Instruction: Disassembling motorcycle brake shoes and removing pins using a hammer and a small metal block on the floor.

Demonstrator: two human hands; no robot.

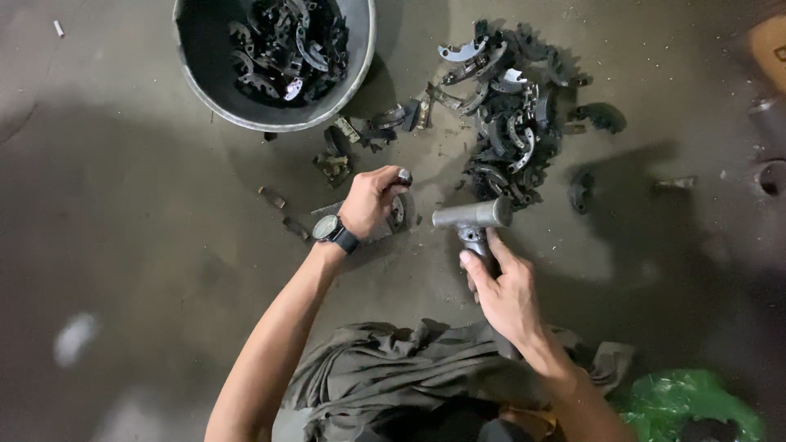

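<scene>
Left hand: fist closed round punch, over brake shoe.
Right hand: gripping hammer handle.
Floor: shoe pile, bucket.

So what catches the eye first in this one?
At centre, the right hand grips a grey metal hammer, while the left hand, with a wristwatch, holds a chisel-like tool upright on a part. Behind lie a heap of curved dark metal shoes and a grey tub holding more.
</scene>
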